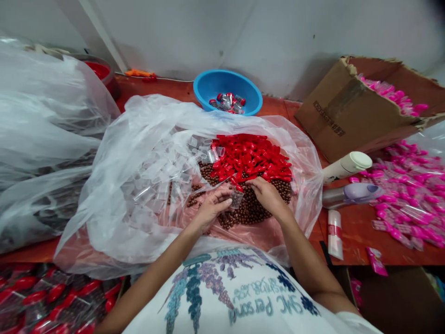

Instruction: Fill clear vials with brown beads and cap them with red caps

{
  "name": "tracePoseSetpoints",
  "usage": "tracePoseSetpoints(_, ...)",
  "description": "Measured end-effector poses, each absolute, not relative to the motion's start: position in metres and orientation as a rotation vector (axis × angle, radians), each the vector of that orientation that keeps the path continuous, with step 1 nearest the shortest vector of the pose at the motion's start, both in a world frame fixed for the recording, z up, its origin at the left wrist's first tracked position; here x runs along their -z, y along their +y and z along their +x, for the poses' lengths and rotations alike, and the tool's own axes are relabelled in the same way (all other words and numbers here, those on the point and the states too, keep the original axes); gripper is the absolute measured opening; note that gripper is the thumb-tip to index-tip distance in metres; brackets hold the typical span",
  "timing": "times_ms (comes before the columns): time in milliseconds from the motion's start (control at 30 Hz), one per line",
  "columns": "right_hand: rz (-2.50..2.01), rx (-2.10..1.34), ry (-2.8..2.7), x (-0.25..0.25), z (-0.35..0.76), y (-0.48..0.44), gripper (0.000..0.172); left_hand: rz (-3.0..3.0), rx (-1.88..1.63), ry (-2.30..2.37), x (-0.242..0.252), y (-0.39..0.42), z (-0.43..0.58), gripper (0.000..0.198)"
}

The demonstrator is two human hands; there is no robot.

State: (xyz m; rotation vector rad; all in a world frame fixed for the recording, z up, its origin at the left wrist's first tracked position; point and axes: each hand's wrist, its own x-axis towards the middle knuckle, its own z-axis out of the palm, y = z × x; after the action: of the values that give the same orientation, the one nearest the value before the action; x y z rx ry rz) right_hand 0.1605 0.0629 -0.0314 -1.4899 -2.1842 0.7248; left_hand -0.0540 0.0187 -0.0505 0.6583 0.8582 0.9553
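My left hand (pixel 214 206) is closed on a small clear plastic container (pixel 237 200), gripped between thumb and fingers. A red cap (pixel 238 187) shows at the upper end of this container. Close by on the right, my right hand (pixel 267 195) has its fingers pinched together beside that cap; whatever they hold is hidden. Beneath both hands lie loose brown beads (pixel 251 208). A heap of red caps (pixel 252 155) rises just beyond the right hand. To the left, many empty clear containers (pixel 153 185) are piled on a spread plastic bag (pixel 114 185).
A blue basin (pixel 225 75) behind the bag holds red-capped containers. At right stand a cardboard box (pixel 333 106), a white tumbler (pixel 347 164), a purple-lidded bottle (pixel 359 192) and pink-capped tubes (pixel 410 195). Full plastic bags (pixel 45 106) crowd the left; more red-capped containers (pixel 52 299) sit below.
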Motion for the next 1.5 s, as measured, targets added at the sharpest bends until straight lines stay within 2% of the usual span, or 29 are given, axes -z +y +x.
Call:
tracePoseSetpoints(133,-1.556,-0.618,-2.307,0.029,0.144,0.070,0.025,0.585,-1.040,0.876,0.046,0.017,-0.066,0.036)
tracePoseSetpoints(333,-1.673,-0.337,-2.413,0.042,0.113,0.079,0.027,0.503,-1.130,0.914,0.049,0.024,-0.072,0.036)
tracePoseSetpoints(467,-1.633,-0.361,-2.405,0.052,0.104,0.079,0.025,0.514,-1.110,0.903,0.050,0.023,-0.072,0.041)
tracePoseSetpoints(567,-1.548,-0.609,-2.155,0.054,0.106,0.076,0.025,0.500,-1.082,0.909,0.051,0.020,-0.072,0.039)
tracePoseSetpoints(800,-1.157,-1.615,-1.198,0.039,0.112,0.064,0.036,0.605,-1.074,0.908,0.053,0.016,-0.068,0.041)
tracePoseSetpoints(900,-1.072,-1.780,-1.039,0.035,0.112,0.059,0.036,0.620,-1.041,0.881,0.053,0.016,-0.066,0.042)
tracePoseSetpoints(1100,-1.240,-1.556,-1.380,0.037,0.110,0.051,0.028,0.708,-1.034,0.901,0.057,0.012,-0.062,0.042)
tracePoseSetpoints(1267,-1.206,-1.046,-1.973,0.027,0.110,0.043,0.028,0.747,-1.048,0.950,0.060,0.011,-0.060,0.043)
tracePoseSetpoints(1300,-1.167,-0.937,-2.084,0.025,0.110,0.041,0.032,0.745,-1.059,0.964,0.060,0.011,-0.060,0.043)
tracePoseSetpoints(1433,-1.113,-0.633,-2.349,0.026,0.110,0.035,0.068,0.694,-1.110,0.991,0.059,0.011,-0.060,0.047)
tracePoseSetpoints(1500,-1.115,-0.548,-2.380,0.029,0.110,0.034,0.073,0.640,-1.100,0.960,0.057,0.011,-0.061,0.052)
